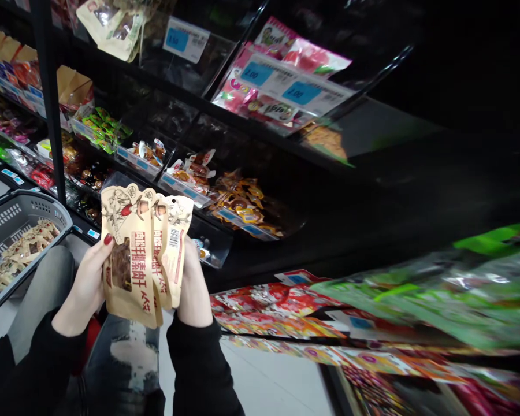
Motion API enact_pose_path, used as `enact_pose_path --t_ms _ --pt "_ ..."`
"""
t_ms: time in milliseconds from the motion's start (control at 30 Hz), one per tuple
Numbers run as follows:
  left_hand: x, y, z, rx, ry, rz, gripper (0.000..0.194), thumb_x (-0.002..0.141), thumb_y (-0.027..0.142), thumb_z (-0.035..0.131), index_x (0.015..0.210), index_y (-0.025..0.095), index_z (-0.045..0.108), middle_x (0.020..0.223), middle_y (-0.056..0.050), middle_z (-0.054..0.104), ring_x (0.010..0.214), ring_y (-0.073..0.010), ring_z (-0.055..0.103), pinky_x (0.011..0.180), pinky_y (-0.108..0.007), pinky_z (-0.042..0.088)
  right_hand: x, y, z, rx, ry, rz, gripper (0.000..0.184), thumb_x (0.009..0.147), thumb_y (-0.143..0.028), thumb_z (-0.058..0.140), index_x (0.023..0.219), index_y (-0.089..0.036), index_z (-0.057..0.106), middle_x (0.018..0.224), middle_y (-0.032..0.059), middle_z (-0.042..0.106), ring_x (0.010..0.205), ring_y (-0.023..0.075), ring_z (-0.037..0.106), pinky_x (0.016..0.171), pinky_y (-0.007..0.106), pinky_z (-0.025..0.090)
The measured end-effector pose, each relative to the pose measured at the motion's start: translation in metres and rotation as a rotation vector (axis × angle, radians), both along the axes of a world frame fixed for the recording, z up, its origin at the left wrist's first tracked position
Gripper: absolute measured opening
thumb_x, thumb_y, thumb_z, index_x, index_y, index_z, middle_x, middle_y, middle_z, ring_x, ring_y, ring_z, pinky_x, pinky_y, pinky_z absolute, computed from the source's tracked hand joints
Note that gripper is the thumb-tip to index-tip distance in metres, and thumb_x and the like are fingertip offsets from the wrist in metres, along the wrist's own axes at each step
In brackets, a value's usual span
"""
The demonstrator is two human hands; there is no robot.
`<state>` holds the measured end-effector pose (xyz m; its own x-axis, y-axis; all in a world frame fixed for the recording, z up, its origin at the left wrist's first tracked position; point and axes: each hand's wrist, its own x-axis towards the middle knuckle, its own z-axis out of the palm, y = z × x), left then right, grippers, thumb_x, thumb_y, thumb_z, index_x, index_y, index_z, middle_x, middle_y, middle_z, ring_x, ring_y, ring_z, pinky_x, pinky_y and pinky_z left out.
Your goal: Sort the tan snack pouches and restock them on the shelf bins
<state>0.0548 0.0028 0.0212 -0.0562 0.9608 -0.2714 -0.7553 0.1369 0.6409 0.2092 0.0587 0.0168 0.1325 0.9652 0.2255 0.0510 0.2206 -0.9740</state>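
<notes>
- Held up in front of the lap, between left hand and right hand: a fan of cream packets, at least three, overlapping.
- Grip of the left: closed on the fan's left edge, thumb flat over the front face (red nail and all). Grip of the right: grasping the opposite edge from behind; fingertips hidden, so cannot tell how firmly.
- Running lengthwise from the lap up toward the shelving, tilted only slightly, scalloped ends uppermost. Turned label-outward at the front, but barcode-outward on the rightmost, next to the right hand.
- Nearer to the left hand than to the right: the basket, grey with a dark rim, well to the left of the fan and beyond the left knee.
- Inside the basket, heaped along the side toward the knee: similar packets, lying loosely over one another. Too small to count.
- Beyond the fan, along the front edge of the lower shelf: clear bins, holding green-wrapped sweets to the left and orange-brown wrapped snacks to the right.
- Higher up, behind the price labels at the upper shelf's front edge: pink packets.
</notes>
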Motion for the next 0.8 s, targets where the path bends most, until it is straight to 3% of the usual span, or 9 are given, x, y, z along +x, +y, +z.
enact_pose_path --t_ms 100,300,433,533,600,667,800 --pt "0.002 0.001 -0.001 0.008 -0.012 0.028 0.034 0.072 0.036 0.073 0.100 0.016 0.073 0.103 -0.009 0.075 0.109 -0.0288 0.064 0.096 -0.040 0.050 -0.002 -0.004 0.012 -0.078 0.103 0.063 0.064 0.085 -0.068 0.027 0.088 -0.020 0.068 0.079 0.0089 0.072 0.090 0.0268 0.068 0.077 0.047 0.056" --pt "0.001 0.005 -0.006 -0.004 -0.041 -0.089 0.029 0.074 0.035 0.073 0.096 0.017 0.074 0.101 -0.009 0.075 0.107 -0.0283 0.066 0.094 -0.039 0.051 -0.015 -0.025 0.002 -0.122 0.249 0.038 0.036 0.075 -0.050 0.061 0.102 -0.026 0.062 0.112 0.0049 0.068 0.111 0.0229 0.062 0.097 0.043 0.048" --pt "0.000 0.008 -0.010 -0.025 -0.059 -0.195 0.030 0.068 0.035 0.078 0.090 0.015 0.075 0.095 -0.010 0.076 0.102 -0.0303 0.067 0.091 -0.041 0.052 -0.018 -0.021 -0.004 -0.242 0.220 0.155 0.036 0.081 -0.054 0.052 0.101 -0.025 0.062 0.111 0.0054 0.067 0.111 0.0233 0.060 0.094 0.043 0.049" --pt "0.002 0.007 -0.010 -0.001 -0.043 -0.169 0.030 0.069 0.036 0.077 0.089 0.014 0.075 0.092 -0.009 0.076 0.098 -0.0296 0.069 0.089 -0.040 0.053 -0.016 -0.020 -0.002 -0.207 0.086 0.079 0.045 0.082 -0.060 0.045 0.104 -0.024 0.060 0.112 0.0083 0.064 0.111 0.0244 0.057 0.093 0.044 0.046" --pt "0.004 0.006 -0.009 0.014 -0.017 -0.136 0.030 0.071 0.038 0.076 0.089 0.014 0.075 0.091 -0.009 0.076 0.095 -0.0285 0.069 0.087 -0.039 0.053 -0.013 -0.026 0.006 -0.065 -0.065 -0.102 0.048 0.078 -0.059 0.051 0.109 -0.023 0.056 0.114 0.0090 0.060 0.107 0.0243 0.056 0.092 0.044 0.044" --pt "0.004 0.005 -0.008 0.023 0.009 -0.106 0.032 0.071 0.041 0.075 0.089 0.014 0.075 0.089 -0.008 0.076 0.093 -0.0277 0.070 0.084 -0.038 0.054 -0.012 -0.036 0.019 0.068 -0.232 -0.172 0.042 0.074 -0.055 0.058 0.101 -0.023 0.057 0.103 0.0066 0.058 0.096 0.0229 0.055 0.085 0.040 0.044" --pt "0.006 0.005 -0.009 0.045 0.120 -0.032 0.038 0.069 0.046 0.076 0.088 0.013 0.074 0.085 -0.007 0.076 0.088 -0.0271 0.070 0.078 -0.036 0.055 -0.019 -0.053 0.043 0.008 -0.555 0.034 0.020 0.072 -0.039 0.065 0.071 -0.022 0.057 0.079 0.0013 0.053 0.081 0.0206 0.049 0.076 0.034 0.039"
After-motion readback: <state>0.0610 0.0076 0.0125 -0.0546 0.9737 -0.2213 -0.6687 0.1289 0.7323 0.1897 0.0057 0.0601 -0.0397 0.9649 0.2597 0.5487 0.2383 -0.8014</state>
